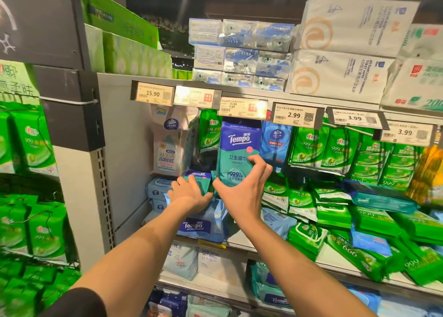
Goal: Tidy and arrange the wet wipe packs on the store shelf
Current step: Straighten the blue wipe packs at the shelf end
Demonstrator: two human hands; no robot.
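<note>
A: While both arms reach into the shelf, where is the upright wipe pack (237, 152)?
B: In the right hand (242, 187). Thumb curls round its lower left edge, fingers hook over the right edge; the pack stands upright, top tucked behind the price tags (242, 107).
A: Left hand (189, 193)?
B: Just left of the right, touching it at the thumb. It rests on a smaller wipe pack (200, 179), fingers bent over it; whether they pinch it, cannot tell.
A: Surroundings?
B: Under both hands, a light blue pack (199, 223) lying flat. Above the left hand, a pale hanging pouch (170, 144). Right of the right hand, a blue hanging pack (275, 139), then green packs (311, 146) hanging, and more green packs heaped loosely below them.
A: Obstructions?
B: The tag rail overlaps the held pack's top edge.
</note>
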